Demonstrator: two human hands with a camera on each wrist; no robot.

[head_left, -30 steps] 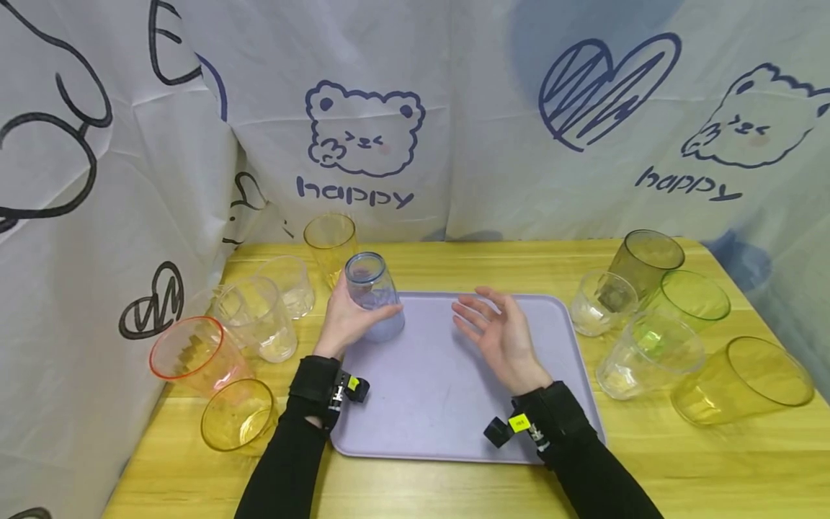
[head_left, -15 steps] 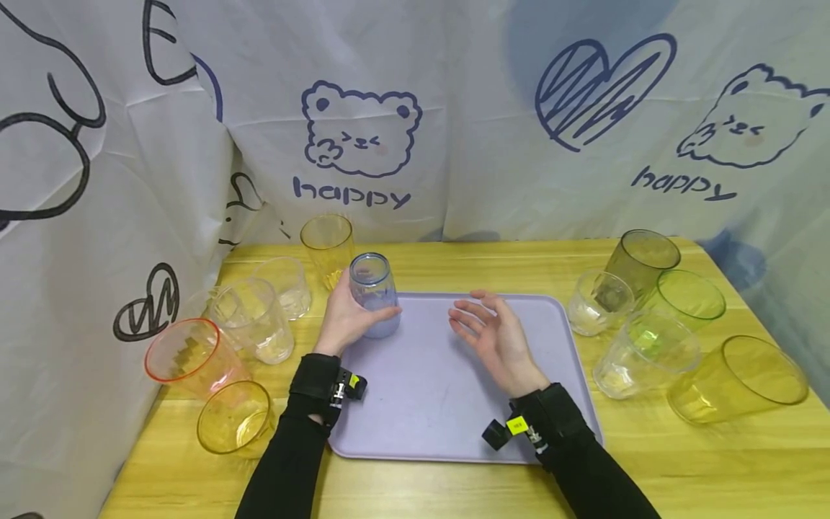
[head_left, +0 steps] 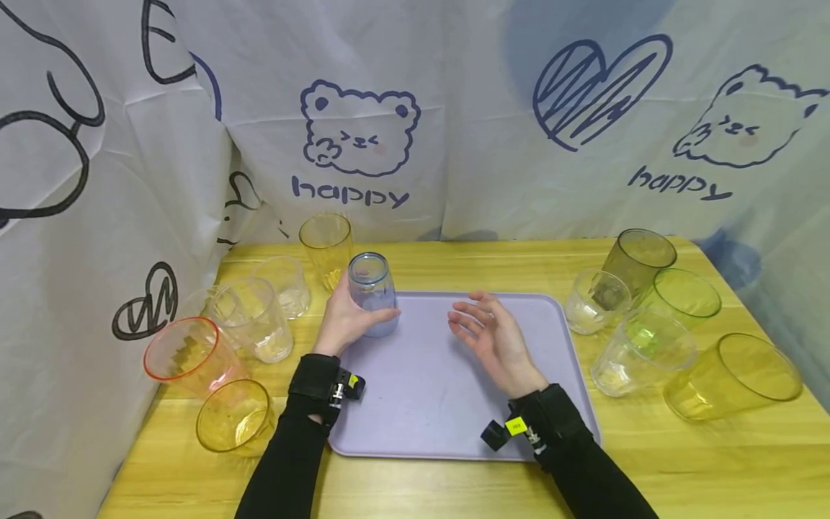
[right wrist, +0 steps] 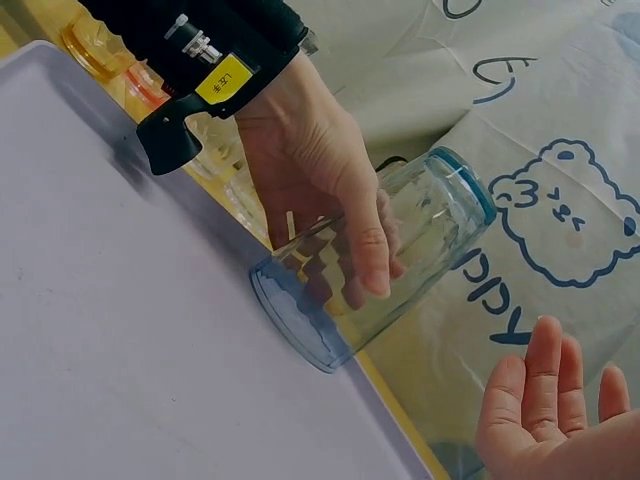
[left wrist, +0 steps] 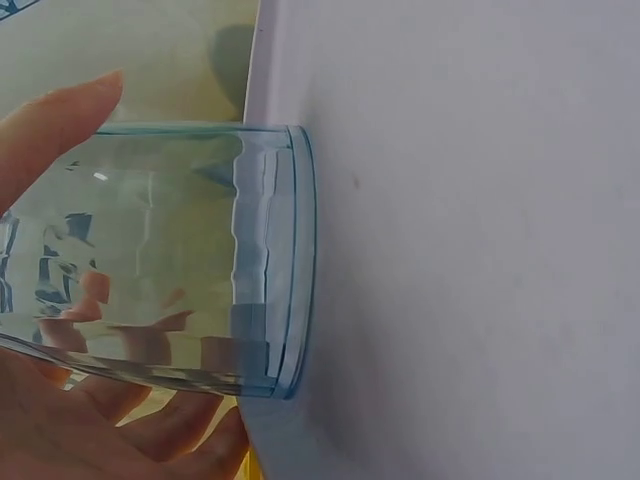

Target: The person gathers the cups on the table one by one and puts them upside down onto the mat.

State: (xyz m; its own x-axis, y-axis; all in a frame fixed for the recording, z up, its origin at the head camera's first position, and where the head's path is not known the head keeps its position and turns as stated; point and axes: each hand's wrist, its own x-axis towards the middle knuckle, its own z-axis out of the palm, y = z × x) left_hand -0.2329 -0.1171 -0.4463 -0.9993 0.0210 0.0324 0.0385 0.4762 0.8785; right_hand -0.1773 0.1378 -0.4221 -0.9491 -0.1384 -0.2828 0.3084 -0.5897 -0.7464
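My left hand (head_left: 346,316) grips a blue clear cup (head_left: 379,306) by its side, thumb toward me and fingers curled behind. The cup is upright at the tray's back left corner, its wider rim (left wrist: 300,260) down at the lilac tray (head_left: 447,404) and its narrower, thick-ringed end (right wrist: 468,185) up. In the right wrist view the fingers show through the cup wall. My right hand (head_left: 499,346) hovers over the right part of the tray, palm turned inward, fingers loosely bent, holding nothing.
Left of the tray stand a yellow tumbler (head_left: 326,249), clear cups (head_left: 262,331), a red-rimmed cup (head_left: 194,357) and an amber cup (head_left: 236,418). On the right are a grey cup (head_left: 638,259), a green cup (head_left: 690,295), clear cups (head_left: 638,353) and a yellow tumbler (head_left: 733,382).
The whole head view has shifted slightly to the left. Between the hands and the blue cup nothing has visibly changed; the left hand keeps its grip and the right stays over the tray.
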